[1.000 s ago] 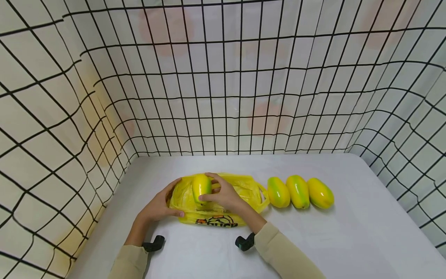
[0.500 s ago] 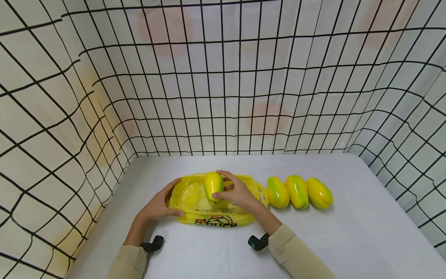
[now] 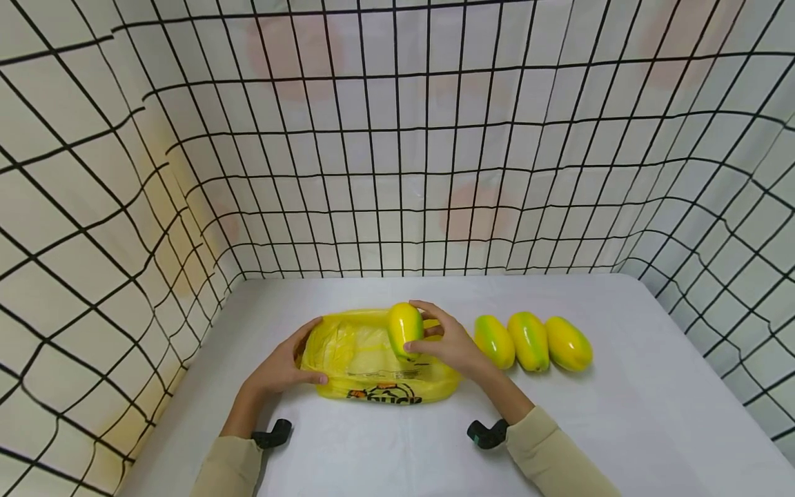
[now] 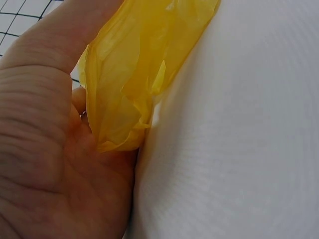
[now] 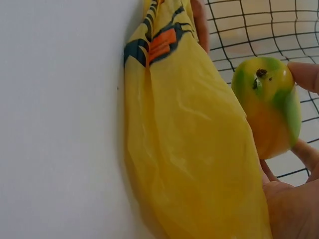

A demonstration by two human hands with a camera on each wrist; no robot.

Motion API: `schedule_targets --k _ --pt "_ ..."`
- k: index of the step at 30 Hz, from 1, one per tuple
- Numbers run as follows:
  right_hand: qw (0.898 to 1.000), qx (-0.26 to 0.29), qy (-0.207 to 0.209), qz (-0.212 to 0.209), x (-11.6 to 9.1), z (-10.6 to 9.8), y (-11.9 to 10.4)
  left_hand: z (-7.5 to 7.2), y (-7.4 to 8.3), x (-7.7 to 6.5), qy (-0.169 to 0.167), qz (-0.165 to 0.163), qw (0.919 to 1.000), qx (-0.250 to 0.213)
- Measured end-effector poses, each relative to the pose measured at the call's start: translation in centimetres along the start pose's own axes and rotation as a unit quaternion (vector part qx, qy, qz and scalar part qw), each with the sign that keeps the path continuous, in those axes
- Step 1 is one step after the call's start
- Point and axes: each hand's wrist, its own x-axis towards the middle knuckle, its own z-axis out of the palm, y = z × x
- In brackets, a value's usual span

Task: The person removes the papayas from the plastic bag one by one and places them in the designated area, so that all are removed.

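Observation:
In the head view, my right hand (image 3: 452,344) holds a glossy yellow-green papaya (image 3: 405,330) between thumb and fingers, over the right half of a yellow plastic bag (image 3: 348,345). The right wrist view shows the brown stem mark on that papaya (image 5: 266,107), just past the side of the bag (image 5: 194,144). My left hand (image 3: 282,360) grips the left end of the bag, thumb at the front and fingers behind. Close up in the left wrist view, thin yellow plastic (image 4: 119,89) lies between thumb and fingers. The bag lies flat with its black and orange print facing me.
To the right of the bag, three more papayas (image 3: 531,342) lie in a row on the white tabletop (image 3: 373,452). Black wire mesh (image 3: 410,152) over white sheeting encloses the back and both sides.
My right hand has moved rightward over the bag, carrying the papaya from near the bag's left part to its right half. The left hand has stayed at the bag's left end.

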Motion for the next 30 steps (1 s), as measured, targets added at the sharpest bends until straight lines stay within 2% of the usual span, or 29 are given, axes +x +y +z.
schedule_targets --k 10,18,25,30 --pt "1.000 -0.008 0.002 -0.019 -1.3 -2.9 -0.1 0.0 -0.1 0.0 -0.002 -0.003 1.0000 -0.004" --pt "1.000 -0.006 0.010 -0.005 -2.3 -4.6 0.3 -0.1 -0.1 0.0 -0.004 0.002 1.0000 -0.002" --pt "1.000 0.000 0.007 -0.020 -3.1 -6.1 0.7 -0.1 0.0 -0.1 -0.006 0.002 0.9999 -0.012" --pt "1.000 -0.004 0.011 -0.012 -3.8 -7.4 0.8 -0.1 0.0 0.0 -0.005 -0.002 0.9999 -0.011"
